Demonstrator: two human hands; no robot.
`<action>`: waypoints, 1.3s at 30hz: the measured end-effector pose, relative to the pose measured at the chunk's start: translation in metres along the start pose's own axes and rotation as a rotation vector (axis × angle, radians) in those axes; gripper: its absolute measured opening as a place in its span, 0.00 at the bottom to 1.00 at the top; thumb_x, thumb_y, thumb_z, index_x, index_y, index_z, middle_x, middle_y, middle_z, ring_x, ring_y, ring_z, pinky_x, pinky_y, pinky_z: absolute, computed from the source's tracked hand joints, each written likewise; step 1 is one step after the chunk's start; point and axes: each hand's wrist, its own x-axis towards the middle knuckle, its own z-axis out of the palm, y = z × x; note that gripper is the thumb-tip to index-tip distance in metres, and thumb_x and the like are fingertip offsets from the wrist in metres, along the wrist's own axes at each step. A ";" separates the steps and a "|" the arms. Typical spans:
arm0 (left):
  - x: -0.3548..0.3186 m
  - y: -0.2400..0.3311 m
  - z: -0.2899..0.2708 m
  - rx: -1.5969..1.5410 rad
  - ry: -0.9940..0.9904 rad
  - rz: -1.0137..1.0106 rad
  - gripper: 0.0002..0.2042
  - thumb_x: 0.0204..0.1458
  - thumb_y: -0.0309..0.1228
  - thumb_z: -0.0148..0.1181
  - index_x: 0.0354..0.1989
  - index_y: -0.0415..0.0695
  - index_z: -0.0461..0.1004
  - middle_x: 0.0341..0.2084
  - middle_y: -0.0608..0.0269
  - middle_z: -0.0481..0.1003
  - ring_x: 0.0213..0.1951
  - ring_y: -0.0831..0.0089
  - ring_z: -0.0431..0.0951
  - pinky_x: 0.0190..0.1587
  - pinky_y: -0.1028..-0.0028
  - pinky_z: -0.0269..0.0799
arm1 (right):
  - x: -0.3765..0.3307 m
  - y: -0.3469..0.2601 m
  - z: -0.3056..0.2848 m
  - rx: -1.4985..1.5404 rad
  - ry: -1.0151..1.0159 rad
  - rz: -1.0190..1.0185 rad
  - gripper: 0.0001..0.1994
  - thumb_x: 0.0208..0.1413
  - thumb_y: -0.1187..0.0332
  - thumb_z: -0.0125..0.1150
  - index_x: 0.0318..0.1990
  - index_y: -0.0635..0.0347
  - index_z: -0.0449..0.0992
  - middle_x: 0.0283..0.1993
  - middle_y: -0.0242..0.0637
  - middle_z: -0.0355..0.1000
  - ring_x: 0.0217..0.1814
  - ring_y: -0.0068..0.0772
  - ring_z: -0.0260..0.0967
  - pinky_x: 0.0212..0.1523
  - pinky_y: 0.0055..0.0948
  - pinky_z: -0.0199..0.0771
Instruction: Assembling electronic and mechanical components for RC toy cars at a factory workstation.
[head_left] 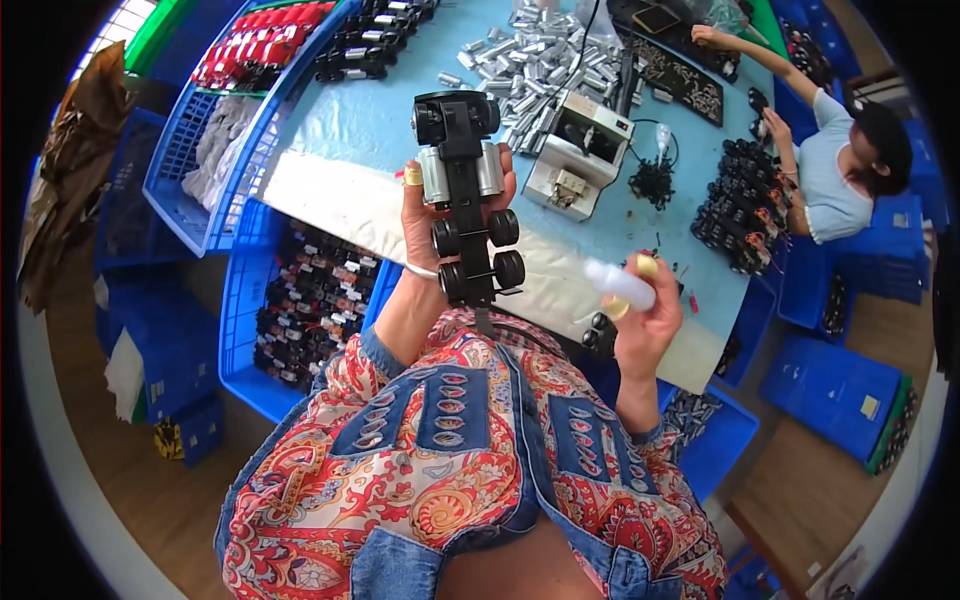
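My left hand (414, 232) is closed around a black toy truck chassis (462, 190). The chassis stands nearly upright above the table's front edge, with paired wheels and a silver cylinder along each side. A small whitish squeeze bottle (625, 284) is gripped in my right hand (652, 325), tilted so its narrow end points up and left toward the chassis, apart from it. Yellow covers sit on fingertips of both hands. A small black wheeled part (600, 334) lies by my right hand at the table edge.
Loose silver cylinders (545, 75) are heaped on the blue table beside a white machine (578, 155). Assembled black chassis (740, 205) cluster at right, near a co-worker (840, 165). A blue crate (235, 330) of parts stands left of me; another basket (190, 165) holds red truck bodies.
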 end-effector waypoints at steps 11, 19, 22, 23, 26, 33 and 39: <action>0.006 -0.001 0.015 0.034 -0.010 0.016 0.39 0.45 0.54 0.55 0.57 0.35 0.54 0.51 0.40 0.61 0.52 0.53 0.66 0.55 0.60 0.65 | 0.009 -0.029 0.040 0.223 0.171 -0.151 0.15 0.47 0.68 0.61 0.39 0.63 0.64 0.36 0.42 0.68 0.36 0.30 0.65 0.38 0.28 0.67; 0.004 -0.001 0.017 0.057 -0.063 0.018 0.39 0.45 0.55 0.56 0.57 0.35 0.54 0.51 0.42 0.61 0.52 0.54 0.66 0.56 0.60 0.64 | 0.011 -0.028 0.043 0.120 0.137 -0.224 0.16 0.46 0.73 0.62 0.41 0.64 0.63 0.36 0.44 0.67 0.36 0.32 0.68 0.36 0.28 0.71; 0.003 -0.001 0.017 0.057 -0.086 0.014 0.42 0.42 0.54 0.58 0.58 0.35 0.51 0.54 0.41 0.57 0.54 0.52 0.62 0.57 0.57 0.61 | 0.010 -0.028 0.042 0.105 0.132 -0.236 0.16 0.46 0.73 0.62 0.42 0.64 0.63 0.37 0.44 0.68 0.36 0.32 0.68 0.37 0.28 0.71; 0.003 -0.002 0.017 0.054 -0.086 0.014 0.42 0.42 0.54 0.58 0.58 0.35 0.51 0.54 0.41 0.57 0.54 0.52 0.62 0.57 0.57 0.61 | 0.010 -0.028 0.042 0.109 0.138 -0.230 0.16 0.46 0.73 0.62 0.42 0.64 0.64 0.36 0.44 0.68 0.35 0.31 0.68 0.36 0.27 0.70; 0.002 -0.005 0.018 0.073 -0.080 0.026 0.40 0.44 0.55 0.57 0.57 0.35 0.54 0.51 0.43 0.61 0.52 0.54 0.65 0.55 0.60 0.65 | 0.009 -0.030 0.041 0.118 0.150 -0.221 0.17 0.45 0.73 0.62 0.42 0.65 0.64 0.36 0.44 0.68 0.35 0.31 0.68 0.36 0.27 0.70; 0.002 -0.006 0.019 0.113 -0.087 0.037 0.41 0.43 0.55 0.57 0.57 0.35 0.53 0.52 0.43 0.61 0.52 0.54 0.65 0.56 0.61 0.64 | 0.008 -0.035 0.042 0.095 0.206 -0.147 0.16 0.48 0.65 0.62 0.37 0.64 0.63 0.34 0.42 0.68 0.35 0.28 0.65 0.37 0.26 0.66; 0.001 -0.007 0.020 0.134 -0.104 0.035 0.42 0.42 0.56 0.58 0.57 0.35 0.53 0.52 0.43 0.61 0.52 0.55 0.65 0.56 0.61 0.64 | 0.007 -0.035 0.042 0.082 0.210 -0.153 0.16 0.48 0.65 0.62 0.37 0.64 0.63 0.34 0.42 0.68 0.34 0.29 0.65 0.37 0.26 0.66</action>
